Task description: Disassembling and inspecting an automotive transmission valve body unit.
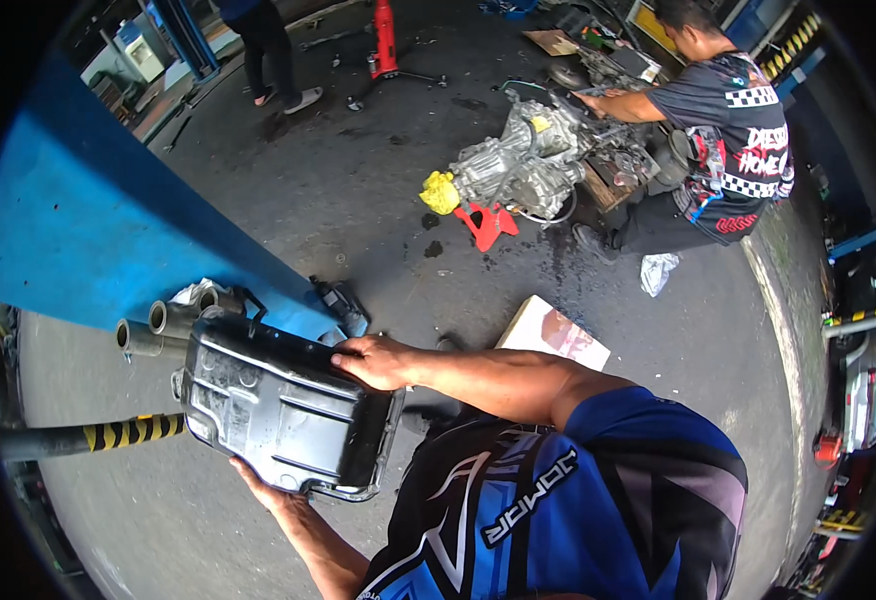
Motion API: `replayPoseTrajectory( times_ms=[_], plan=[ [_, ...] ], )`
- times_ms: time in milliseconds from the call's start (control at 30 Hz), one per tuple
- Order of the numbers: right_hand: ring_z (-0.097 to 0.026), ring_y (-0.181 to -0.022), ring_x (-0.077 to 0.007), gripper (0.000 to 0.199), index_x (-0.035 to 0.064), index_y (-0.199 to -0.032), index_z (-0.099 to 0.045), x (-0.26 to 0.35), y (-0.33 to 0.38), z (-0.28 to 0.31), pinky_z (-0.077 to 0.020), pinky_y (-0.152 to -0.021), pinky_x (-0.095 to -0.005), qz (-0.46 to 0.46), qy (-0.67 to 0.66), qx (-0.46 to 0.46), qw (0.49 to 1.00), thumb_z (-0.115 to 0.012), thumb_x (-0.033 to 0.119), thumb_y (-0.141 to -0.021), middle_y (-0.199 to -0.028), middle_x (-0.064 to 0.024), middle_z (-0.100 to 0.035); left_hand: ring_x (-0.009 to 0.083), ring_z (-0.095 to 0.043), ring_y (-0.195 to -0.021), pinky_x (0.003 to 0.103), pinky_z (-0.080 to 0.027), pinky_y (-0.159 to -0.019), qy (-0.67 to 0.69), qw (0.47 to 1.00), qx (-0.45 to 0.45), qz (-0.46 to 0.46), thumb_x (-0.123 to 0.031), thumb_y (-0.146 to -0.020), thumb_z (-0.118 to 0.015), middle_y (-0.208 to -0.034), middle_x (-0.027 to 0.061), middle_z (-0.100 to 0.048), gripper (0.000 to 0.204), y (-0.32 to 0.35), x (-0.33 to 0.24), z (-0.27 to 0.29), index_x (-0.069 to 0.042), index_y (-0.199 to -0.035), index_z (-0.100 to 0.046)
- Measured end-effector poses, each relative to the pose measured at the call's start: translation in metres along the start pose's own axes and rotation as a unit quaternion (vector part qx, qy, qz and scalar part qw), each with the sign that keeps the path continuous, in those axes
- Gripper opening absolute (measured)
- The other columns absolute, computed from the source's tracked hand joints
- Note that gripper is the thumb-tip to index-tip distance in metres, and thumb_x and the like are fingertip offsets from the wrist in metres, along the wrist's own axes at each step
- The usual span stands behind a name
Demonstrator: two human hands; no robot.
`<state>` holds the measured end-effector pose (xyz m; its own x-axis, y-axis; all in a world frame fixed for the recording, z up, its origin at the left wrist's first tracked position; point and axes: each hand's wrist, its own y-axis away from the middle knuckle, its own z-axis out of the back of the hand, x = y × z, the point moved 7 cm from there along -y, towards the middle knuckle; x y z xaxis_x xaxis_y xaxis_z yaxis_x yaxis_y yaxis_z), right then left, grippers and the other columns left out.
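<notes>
Between my two hands is a black metal oil pan (283,405), held tilted with its ribbed underside showing and a flanged rim along its edges. My right hand (378,362) grips the upper rim, fingers bent over the edge. My left hand (266,488) supports the lower edge, thumb side against the rim; some of its fingers are hidden beneath the pan. Behind the pan are several metal pipe ends (168,318) beside a blue lift post (128,210).
A black-and-yellow striped lift arm (108,436) extends left. A cardboard box (555,335) lies near my right arm. Farther off, a co-worker (718,130) crouches by a gearbox (518,160) near a red stand (488,226). A red jack (385,45) and another person's legs (268,60) are beyond.
</notes>
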<state>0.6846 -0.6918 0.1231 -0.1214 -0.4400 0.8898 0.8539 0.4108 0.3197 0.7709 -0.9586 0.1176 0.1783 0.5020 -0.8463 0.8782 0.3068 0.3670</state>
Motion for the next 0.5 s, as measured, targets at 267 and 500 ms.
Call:
replayPoseTrajectory(
  times_ms=[267,500],
  plan=[
    [-0.058,-0.1,-0.0278,0.044,0.0042,-0.116,-0.053,-0.014,0.017,0.02,-0.0445,-0.086,-0.0353,0.071,-0.029,-0.054,0.996,-0.044,0.04,-0.092,-0.106,-0.0176,-0.06,0.0369,-0.03,-0.126,0.055,-0.03,-0.1,-0.077,0.997,0.007,-0.027,-0.065,-0.079,-0.046,-0.141,0.0156,-0.027,0.085,0.005,0.006,-0.037,-0.009,-0.139,-0.023],
    [-0.056,-0.1,-0.0219,0.045,0.0037,-0.115,-0.053,-0.062,0.025,0.025,-0.0435,-0.085,-0.0328,0.046,-0.058,-0.069,0.995,-0.042,0.042,-0.093,-0.105,-0.0135,-0.06,0.0355,-0.034,-0.124,0.054,-0.033,-0.099,0.037,0.995,0.089,0.013,-0.063,-0.077,-0.051,-0.14,0.015,-0.03,0.087,-0.009,0.032,-0.043,-0.007,-0.138,-0.024]
  ],
)
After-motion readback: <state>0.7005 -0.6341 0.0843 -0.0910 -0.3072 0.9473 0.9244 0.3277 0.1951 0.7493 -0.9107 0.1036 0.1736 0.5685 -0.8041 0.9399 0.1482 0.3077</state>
